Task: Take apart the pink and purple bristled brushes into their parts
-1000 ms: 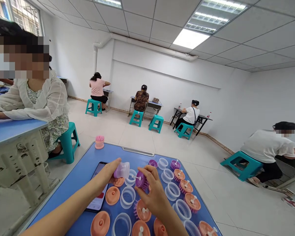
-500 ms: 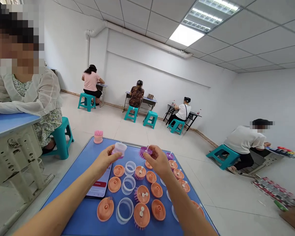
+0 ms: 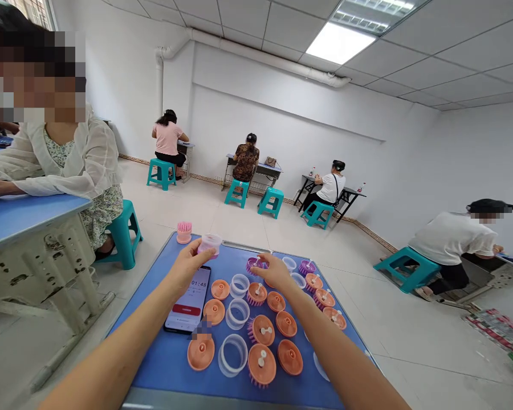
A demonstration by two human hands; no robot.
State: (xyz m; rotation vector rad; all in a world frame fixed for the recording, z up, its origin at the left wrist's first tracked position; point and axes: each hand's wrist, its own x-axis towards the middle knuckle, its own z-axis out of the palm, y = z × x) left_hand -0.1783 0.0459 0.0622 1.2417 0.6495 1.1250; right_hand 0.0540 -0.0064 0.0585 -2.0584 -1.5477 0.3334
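My left hand [image 3: 188, 263] grips a translucent pink cup [image 3: 210, 245] by its side, above the far part of the blue table [image 3: 162, 364]. My right hand [image 3: 274, 271] reaches out flat, its fingertips beside a purple bristled brush head [image 3: 255, 265] lying on the table. Nearer me lie rows of orange bristled brush heads [image 3: 261, 364], orange discs [image 3: 200, 352] and clear plastic rings [image 3: 233, 355]. A phone [image 3: 190, 299] showing a timer lies under my left forearm's reach. A pink assembled brush [image 3: 184, 232] stands at the far left corner.
A co-worker [image 3: 64, 165] sits at a blue table [image 3: 25, 219] on my left, on a teal stool. Several people sit at desks along the far wall. Another person [image 3: 453, 245] sits to my right, with printed sheets on the floor beyond.
The purple brush head has left my right hand and lies on the table. My left hand has carried the pink cup toward the far edge. The view has tilted upward.
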